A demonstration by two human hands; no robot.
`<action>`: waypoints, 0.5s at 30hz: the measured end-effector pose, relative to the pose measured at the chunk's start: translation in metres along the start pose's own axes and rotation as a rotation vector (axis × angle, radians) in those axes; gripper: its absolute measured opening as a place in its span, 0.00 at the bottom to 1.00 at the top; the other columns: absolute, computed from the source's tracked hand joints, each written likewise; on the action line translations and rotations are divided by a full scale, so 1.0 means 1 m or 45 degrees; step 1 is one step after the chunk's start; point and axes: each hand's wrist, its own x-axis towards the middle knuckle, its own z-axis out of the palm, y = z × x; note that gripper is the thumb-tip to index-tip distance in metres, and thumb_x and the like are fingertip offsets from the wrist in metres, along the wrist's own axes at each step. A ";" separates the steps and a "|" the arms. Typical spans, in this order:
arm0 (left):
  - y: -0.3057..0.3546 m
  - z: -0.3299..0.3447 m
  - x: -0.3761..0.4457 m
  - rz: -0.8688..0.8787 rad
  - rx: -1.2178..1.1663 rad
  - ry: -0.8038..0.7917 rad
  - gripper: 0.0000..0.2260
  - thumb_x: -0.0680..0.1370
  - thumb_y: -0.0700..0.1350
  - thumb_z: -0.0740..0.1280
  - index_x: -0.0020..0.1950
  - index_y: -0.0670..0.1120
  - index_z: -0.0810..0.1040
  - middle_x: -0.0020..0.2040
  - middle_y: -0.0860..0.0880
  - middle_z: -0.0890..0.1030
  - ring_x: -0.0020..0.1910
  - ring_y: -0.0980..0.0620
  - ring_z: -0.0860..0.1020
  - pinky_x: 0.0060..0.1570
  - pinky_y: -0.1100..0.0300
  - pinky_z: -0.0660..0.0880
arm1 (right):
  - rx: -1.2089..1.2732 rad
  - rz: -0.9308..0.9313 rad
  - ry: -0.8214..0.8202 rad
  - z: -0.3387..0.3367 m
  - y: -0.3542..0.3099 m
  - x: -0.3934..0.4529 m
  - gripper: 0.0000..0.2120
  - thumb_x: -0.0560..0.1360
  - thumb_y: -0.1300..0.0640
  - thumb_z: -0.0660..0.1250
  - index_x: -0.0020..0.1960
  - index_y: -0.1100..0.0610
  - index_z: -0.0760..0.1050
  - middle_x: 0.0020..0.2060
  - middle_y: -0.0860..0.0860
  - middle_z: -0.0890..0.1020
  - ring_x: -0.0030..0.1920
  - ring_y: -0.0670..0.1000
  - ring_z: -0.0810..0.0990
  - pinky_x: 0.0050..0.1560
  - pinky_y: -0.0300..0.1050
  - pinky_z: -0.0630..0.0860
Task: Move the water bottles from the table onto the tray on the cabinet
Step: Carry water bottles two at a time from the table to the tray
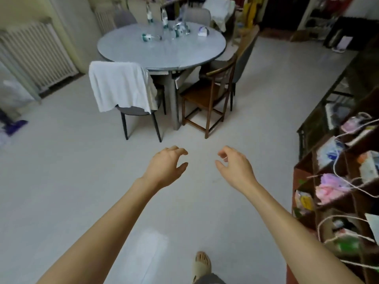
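A sandalled foot (pixel 202 263) is planted on the pale tiled floor (pixel 82 181). Above it, the left hand (pixel 167 167) and right hand (pixel 234 166) are held out, fingers loosely curled, nothing gripped. Farther off, a grey chair draped in white cloth (pixel 121 87) and a brown wooden chair (pixel 207 99) flank the round grey table (pixel 160 56), where the clear plastic water bottles (pixel 166 23) are clustered — some upright, one lying flat (pixel 150 36). Light, smooth, slightly crushable handling is judged likely — best gripped around the mid-body. The tray is not seen.
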 end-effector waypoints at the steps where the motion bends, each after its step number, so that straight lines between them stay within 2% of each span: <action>1: -0.011 -0.007 0.016 -0.050 -0.018 0.005 0.17 0.80 0.51 0.62 0.68 0.51 0.72 0.66 0.52 0.75 0.63 0.49 0.74 0.59 0.52 0.73 | 0.001 -0.027 -0.028 0.002 -0.007 0.027 0.12 0.77 0.55 0.64 0.58 0.56 0.73 0.56 0.51 0.79 0.53 0.52 0.78 0.50 0.45 0.74; 9: -0.117 -0.054 0.126 -0.356 -0.070 0.100 0.17 0.80 0.51 0.63 0.68 0.50 0.73 0.65 0.52 0.75 0.64 0.49 0.73 0.57 0.54 0.73 | -0.027 -0.282 -0.238 0.041 -0.079 0.212 0.13 0.78 0.54 0.64 0.61 0.56 0.73 0.57 0.50 0.78 0.56 0.52 0.77 0.54 0.48 0.75; 15: -0.204 -0.072 0.213 -0.405 -0.084 0.115 0.17 0.79 0.50 0.63 0.67 0.50 0.73 0.64 0.52 0.75 0.62 0.49 0.75 0.54 0.57 0.72 | -0.057 -0.295 -0.267 0.091 -0.114 0.331 0.11 0.77 0.53 0.64 0.58 0.55 0.72 0.55 0.51 0.78 0.53 0.53 0.77 0.52 0.49 0.77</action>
